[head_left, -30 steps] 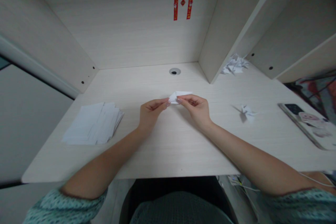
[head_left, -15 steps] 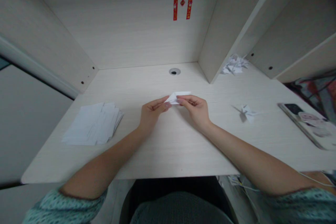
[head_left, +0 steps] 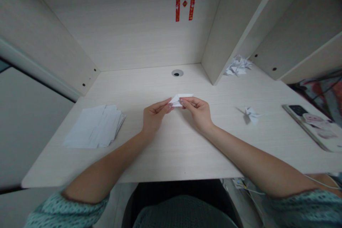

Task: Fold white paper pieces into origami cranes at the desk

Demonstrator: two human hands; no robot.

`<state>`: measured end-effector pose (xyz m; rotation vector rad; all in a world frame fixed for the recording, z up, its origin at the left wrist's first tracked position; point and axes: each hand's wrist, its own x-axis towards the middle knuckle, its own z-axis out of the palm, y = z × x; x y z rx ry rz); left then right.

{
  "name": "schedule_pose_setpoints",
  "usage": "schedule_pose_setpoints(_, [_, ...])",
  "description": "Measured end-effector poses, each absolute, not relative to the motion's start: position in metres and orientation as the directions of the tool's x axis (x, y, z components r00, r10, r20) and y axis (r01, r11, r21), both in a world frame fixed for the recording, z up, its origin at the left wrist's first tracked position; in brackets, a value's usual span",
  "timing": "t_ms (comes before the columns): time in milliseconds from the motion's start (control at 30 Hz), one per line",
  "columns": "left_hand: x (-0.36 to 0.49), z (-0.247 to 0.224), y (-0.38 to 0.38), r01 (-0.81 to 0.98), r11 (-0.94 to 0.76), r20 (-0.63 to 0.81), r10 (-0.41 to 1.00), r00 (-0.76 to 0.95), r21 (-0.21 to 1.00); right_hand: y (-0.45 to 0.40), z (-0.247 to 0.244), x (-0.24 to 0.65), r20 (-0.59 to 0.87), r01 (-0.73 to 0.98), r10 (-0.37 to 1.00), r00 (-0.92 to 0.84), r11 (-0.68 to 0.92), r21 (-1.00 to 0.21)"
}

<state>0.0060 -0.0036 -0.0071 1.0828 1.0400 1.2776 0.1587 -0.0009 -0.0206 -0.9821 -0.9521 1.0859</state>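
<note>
A small folded piece of white paper (head_left: 176, 100) is held between both hands above the middle of the desk. My left hand (head_left: 157, 114) pinches its left end between thumb and fingers. On the other side, my right hand (head_left: 197, 110) grips the paper with thumb and index finger, the remaining fingers curled. A flat strip of the paper points to the right behind my right fingertips. To the right lies a folded paper crane (head_left: 251, 114). A stack of white paper sheets (head_left: 93, 127) rests on the left of the desk.
Several folded white papers (head_left: 238, 66) lie in a pile behind the upright divider (head_left: 227, 39). A phone (head_left: 312, 124) is at the right. The desk (head_left: 165, 160) has a round cable hole (head_left: 177, 73) near the back panel.
The fingertips of my left hand have shifted very slightly on the paper. Otherwise both hands keep nearly the same place, with the view moved a little.
</note>
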Motion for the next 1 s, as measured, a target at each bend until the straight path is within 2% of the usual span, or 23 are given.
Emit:
schedule_pose_setpoints(133, [0.0064,-0.0075,-0.0026,-0.195,0.003,0.004,0.999,0.036,0.981,-0.0013,-0.0223,0.1569,0.112,-0.261,0.973,0.201,0.164,-0.951])
schedule_pose_setpoints(300, [0.0034,-0.0081,-0.0012,-0.153,0.001,0.015,0.995,0.098,0.988,-0.0030,-0.0214,0.1574,0.161,-0.206,0.963,0.215,0.206,-0.956])
schedule_pose_setpoints(533, [0.0012,-0.0055,-0.0010,-0.077,-0.006,0.016,0.991,0.135,0.997,-0.0023,-0.0256,0.1618,0.207,-0.110,0.973,0.098,0.218,-0.970])
schedule_pose_setpoints(1000, [0.0019,-0.0083,-0.0002,-0.068,-0.010,0.016,0.996,0.087,0.998,-0.0010,-0.0252,0.1610,0.181,-0.244,0.980,0.080,0.196,-0.950])
